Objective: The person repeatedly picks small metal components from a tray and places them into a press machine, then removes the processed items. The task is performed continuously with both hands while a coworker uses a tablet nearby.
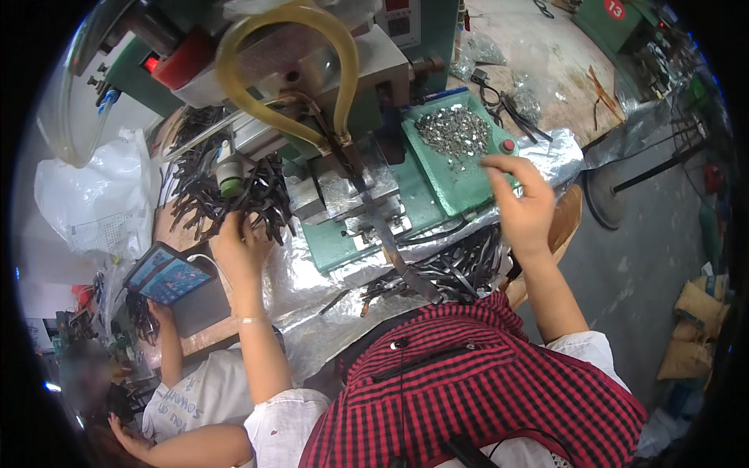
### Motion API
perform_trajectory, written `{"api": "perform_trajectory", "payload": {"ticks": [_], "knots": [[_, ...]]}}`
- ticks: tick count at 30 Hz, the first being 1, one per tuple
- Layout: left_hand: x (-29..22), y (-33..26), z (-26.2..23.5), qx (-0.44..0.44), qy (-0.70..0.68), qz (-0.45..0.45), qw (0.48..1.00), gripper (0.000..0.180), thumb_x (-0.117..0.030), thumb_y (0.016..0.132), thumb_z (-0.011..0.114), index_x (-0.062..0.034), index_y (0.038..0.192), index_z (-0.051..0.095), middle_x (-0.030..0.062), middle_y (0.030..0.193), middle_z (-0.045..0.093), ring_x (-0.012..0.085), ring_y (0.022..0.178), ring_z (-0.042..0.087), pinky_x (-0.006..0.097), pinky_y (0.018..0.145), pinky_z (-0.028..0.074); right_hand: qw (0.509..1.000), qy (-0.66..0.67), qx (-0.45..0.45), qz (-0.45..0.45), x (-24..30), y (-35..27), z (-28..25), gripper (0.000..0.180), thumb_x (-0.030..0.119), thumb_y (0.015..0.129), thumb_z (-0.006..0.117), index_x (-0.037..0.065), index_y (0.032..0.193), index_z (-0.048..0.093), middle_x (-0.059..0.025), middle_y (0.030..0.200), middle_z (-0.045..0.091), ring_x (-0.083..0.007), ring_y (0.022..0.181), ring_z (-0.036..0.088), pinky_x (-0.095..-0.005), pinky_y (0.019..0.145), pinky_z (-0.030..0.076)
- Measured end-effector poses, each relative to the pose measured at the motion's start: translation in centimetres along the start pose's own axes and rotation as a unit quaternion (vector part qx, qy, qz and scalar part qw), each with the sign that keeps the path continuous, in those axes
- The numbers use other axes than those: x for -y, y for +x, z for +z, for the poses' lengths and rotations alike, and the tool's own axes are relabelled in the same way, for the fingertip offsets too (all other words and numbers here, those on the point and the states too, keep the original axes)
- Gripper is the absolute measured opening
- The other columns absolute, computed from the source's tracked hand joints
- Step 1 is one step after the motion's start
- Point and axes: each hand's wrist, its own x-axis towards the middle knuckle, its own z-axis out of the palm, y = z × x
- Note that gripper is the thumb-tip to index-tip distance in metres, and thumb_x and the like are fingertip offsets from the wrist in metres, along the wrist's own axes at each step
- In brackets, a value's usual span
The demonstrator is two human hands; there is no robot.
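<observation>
On the right side of the bench, it's the green tray point(459, 187) that carries a loose heap of small silvery pieces point(455, 131), bunched toward the far end, with bare green nearer the person. Right by its edge, near a red button point(508, 146), here's the right hand point(527, 204), thumb and forefinger curled toward each other; whether a piece sits between them, I cannot tell. Across to the left, the left hand point(237, 246) has its fingers down at the near edge of a pile of dark strips point(211, 187); a grip on any strip can't be made out. Between the 2 hands stands the machine point(343, 187), with pile number 2 of dark strips point(464, 269) in front. Far left, a whitish plastic bag point(90, 187), contents unclear.
</observation>
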Motion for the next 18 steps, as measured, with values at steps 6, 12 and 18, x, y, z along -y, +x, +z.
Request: {"api": "perform_trajectory", "payload": {"ticks": [6,12,18], "knots": [[-3.3,1.2,1.2,-0.027,-0.130,-0.023,0.991,0.014,-0.009,0.100,0.065,0.0027,0.108,0.067,0.0197,0.099,0.073,0.0305,0.087,0.072,0.037,0.079,0.055,0.983,0.165,0.034,-0.071,5.4,3.6,8.4,0.017,0.003,0.083,0.073,0.002,0.100,0.074,-0.0119,0.095,0.074,-0.0273,0.087,0.071,-0.0366,0.082,0.055],[-8.0,-1.4,-2.5,-0.097,-0.324,-0.034,0.940,0.009,-0.005,0.103,0.065,0.0023,0.101,0.068,0.0052,0.092,0.074,0.0068,0.079,0.066,0.021,0.069,0.050,0.942,0.321,0.066,0.071,6.9,1.4,10.0,0.041,-0.002,0.091,0.073,-0.003,0.129,0.058,-0.0101,0.115,0.069,-0.0140,0.101,0.067,-0.0279,0.091,0.053],[-15.6,-0.9,-9.4,-0.201,-0.267,0.253,0.908,0.018,-0.001,0.086,0.079,-0.0009,0.101,0.068,0.0167,0.098,0.076,0.0266,0.078,0.072,0.034,0.069,0.057,0.902,0.406,0.096,0.110,9.8,2.1,9.8,0.052,-0.006,0.089,0.072,-0.004,0.137,0.052,-0.0137,0.130,0.064,-0.0154,0.104,0.065,-0.0296,0.096,0.052]]}}
